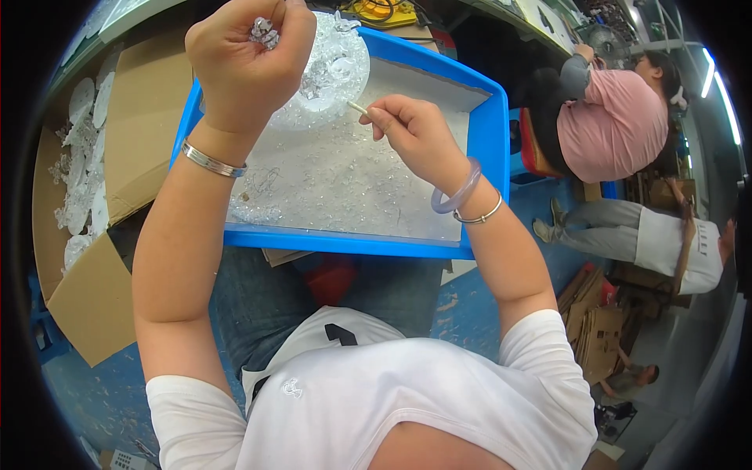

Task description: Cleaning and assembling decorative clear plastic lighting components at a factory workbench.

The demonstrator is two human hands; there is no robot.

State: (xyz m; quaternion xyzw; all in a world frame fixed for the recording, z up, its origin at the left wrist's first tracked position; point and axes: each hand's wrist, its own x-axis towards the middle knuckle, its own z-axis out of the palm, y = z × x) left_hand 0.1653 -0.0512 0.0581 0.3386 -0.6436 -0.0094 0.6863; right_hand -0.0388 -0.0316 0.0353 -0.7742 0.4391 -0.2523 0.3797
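Observation:
My left hand (249,66) is raised over the far left part of the blue tray (352,244), its fingers curled around a few small, clear, shiny pieces (265,33). Beyond the wrist, partly hidden by that hand, is a round whitish translucent disc (335,78) with clear glittering pieces on it. A thin pale stick (356,106) is pinched between the thumb and fingers of my right hand (407,133). The stick's tip is at the disc's right edge; whether they touch, I cannot tell. Tiny clear bits lie scattered over the tray's pale bottom.
To the left stands an open cardboard box (149,133) holding white discs and clear pieces (82,172). A yellow object with a dark cable (384,11) lies behind the tray. At right, a person in pink (615,121) sits and another in a white shirt (674,243) stands.

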